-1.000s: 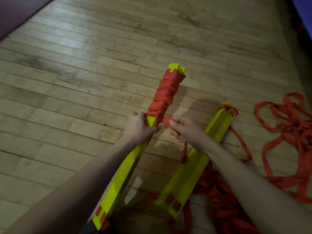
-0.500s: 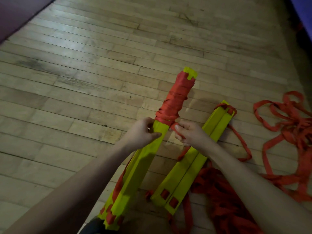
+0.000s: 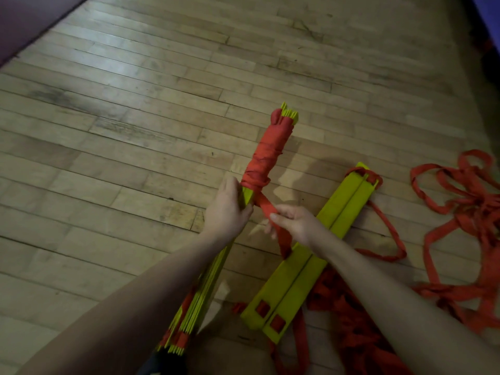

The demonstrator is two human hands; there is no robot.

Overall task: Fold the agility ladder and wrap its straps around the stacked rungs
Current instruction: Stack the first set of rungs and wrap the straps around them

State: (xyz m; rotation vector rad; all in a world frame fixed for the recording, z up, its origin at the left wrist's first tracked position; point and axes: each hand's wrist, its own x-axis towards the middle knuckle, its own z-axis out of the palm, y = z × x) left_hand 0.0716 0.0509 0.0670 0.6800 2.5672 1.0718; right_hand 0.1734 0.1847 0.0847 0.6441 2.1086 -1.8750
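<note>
- The wooden floor [image 3: 113,147] carries everything; its top-left corner is dark and unclear.
- The left hand [image 3: 228,209] grips the stacked yellow rungs [image 3: 208,282], whose near end is cut off behind the forearm.
- Red strap wrapping [image 3: 266,155] hides the stack's far half.
- The right hand [image 3: 293,221] pinches the free strap [image 3: 266,207]; its lower fingers are blurred.
- A second rung stack [image 3: 311,255] lies on the floor.
- Loose straps [image 3: 470,212] tangle, cut off at the right edge.
</note>
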